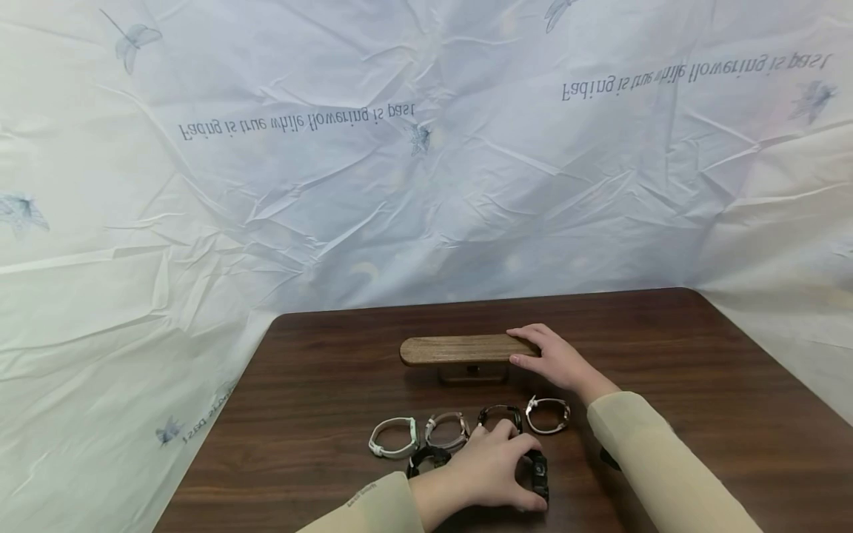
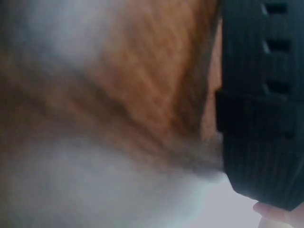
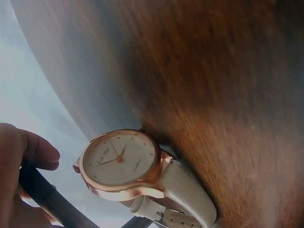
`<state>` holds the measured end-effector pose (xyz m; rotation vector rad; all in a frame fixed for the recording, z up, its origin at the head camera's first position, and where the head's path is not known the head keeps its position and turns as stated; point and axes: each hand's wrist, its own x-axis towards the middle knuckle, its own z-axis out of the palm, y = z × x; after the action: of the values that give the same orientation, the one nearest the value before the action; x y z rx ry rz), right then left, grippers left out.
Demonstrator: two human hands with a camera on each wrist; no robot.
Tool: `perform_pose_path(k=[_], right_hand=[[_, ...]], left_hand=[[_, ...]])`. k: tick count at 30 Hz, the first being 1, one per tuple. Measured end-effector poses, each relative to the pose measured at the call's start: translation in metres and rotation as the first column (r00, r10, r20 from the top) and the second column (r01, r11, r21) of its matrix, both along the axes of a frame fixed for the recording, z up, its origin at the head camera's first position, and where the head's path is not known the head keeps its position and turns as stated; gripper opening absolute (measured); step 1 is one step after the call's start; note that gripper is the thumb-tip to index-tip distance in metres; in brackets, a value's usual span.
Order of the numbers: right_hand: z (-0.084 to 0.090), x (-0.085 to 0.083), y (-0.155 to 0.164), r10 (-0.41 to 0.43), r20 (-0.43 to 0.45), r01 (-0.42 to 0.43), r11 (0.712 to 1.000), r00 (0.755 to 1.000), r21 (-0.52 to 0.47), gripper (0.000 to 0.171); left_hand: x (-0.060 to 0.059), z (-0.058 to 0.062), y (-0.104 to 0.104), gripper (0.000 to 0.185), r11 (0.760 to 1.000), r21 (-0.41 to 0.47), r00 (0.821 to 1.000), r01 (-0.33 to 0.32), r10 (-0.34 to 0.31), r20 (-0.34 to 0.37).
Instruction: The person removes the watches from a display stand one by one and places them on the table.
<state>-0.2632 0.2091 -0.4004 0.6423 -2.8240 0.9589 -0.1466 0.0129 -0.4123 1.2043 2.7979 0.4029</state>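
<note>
On the dark wooden desk (image 1: 666, 355), the right hand (image 1: 556, 359) rests with relaxed, nearly straight fingers on the 3 o'clock end of the wooden stand (image 1: 460, 349), which sits at 12 o'clock from the row of watches. The left hand (image 1: 496, 470) lies at 6 o'clock of that row, fingers curled around a black watch (image 1: 538, 474); the left wrist view shows its perforated black strap (image 2: 259, 95) close up. The row holds a mint-green watch (image 1: 393, 437), a beige watch (image 1: 448, 429), a dark watch (image 1: 500, 414) and a white-strapped watch (image 1: 548, 414) with a rose-gold case (image 3: 121, 164). Another black watch (image 1: 426, 459) lies just beside the left wrist.
</note>
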Motion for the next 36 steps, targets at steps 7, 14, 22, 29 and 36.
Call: perform_pose_path(k=[7, 14, 22, 29, 36], right_hand=[[-0.0009, 0.0002, 0.0005, -0.003, 0.006, 0.003, 1.0, 1.0, -0.011, 0.056], [-0.0013, -0.0006, 0.0015, 0.008, 0.003, -0.008, 1.0, 1.0, -0.006, 0.057], [0.0004, -0.0008, 0.0017, 0.009, 0.014, -0.009, 1.0, 1.0, -0.003, 0.058], [0.0001, -0.0028, 0.001, 0.004, 0.01, -0.004, 1.0, 1.0, 0.005, 0.057], [-0.0015, -0.003, 0.002, 0.004, 0.002, -0.004, 1.0, 1.0, 0.005, 0.059]], left_hand=[[-0.0008, -0.0014, -0.0037, 0.06, 0.999, 0.044, 0.998, 0.017, -0.02, 0.056], [-0.0024, -0.0013, -0.0069, 0.059, 0.998, 0.055, 0.991, 0.041, -0.048, 0.121], [-0.0011, -0.0005, -0.0032, 0.055, 0.999, 0.032, 0.995, 0.009, -0.012, 0.104], [-0.0001, -0.0003, -0.0007, 0.054, 0.999, 0.037, 0.997, -0.007, 0.004, 0.076], [-0.0016, 0.0009, -0.0008, 0.053, 0.998, 0.053, 0.992, -0.022, 0.016, 0.122]])
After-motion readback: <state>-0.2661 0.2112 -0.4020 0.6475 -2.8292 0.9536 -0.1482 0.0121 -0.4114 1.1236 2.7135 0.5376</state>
